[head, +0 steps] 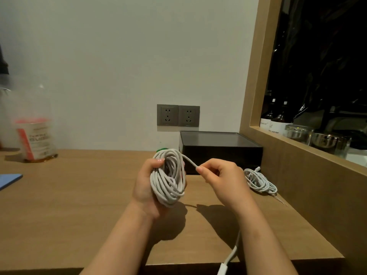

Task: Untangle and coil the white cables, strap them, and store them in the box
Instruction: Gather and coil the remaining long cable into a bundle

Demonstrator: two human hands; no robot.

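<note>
My left hand (pixel 146 187) grips a thick coil of white cable (pixel 168 178), held upright above the wooden desk (pixel 79 205). A strand leaves the top of the coil and runs right to my right hand (pixel 222 179), which pinches it between thumb and forefinger. The cable's free end with a white plug (pixel 224 265) hangs below my right forearm at the desk's front edge. A second, smaller white cable bundle (pixel 260 180) lies on the desk at the right. The black box (pixel 220 149) stands behind the hands against the wall; I cannot tell if it has a lid.
Two grey wall sockets (pixel 178 115) sit above the box. A blurred plastic container (pixel 33 133) stands at the far left, a blue sheet (pixel 9 180) at the left edge. A wooden-framed ledge at the right holds bottles (pixel 278 120) and glass jars (pixel 317 138). Something green (pixel 160 149) peeks behind the coil.
</note>
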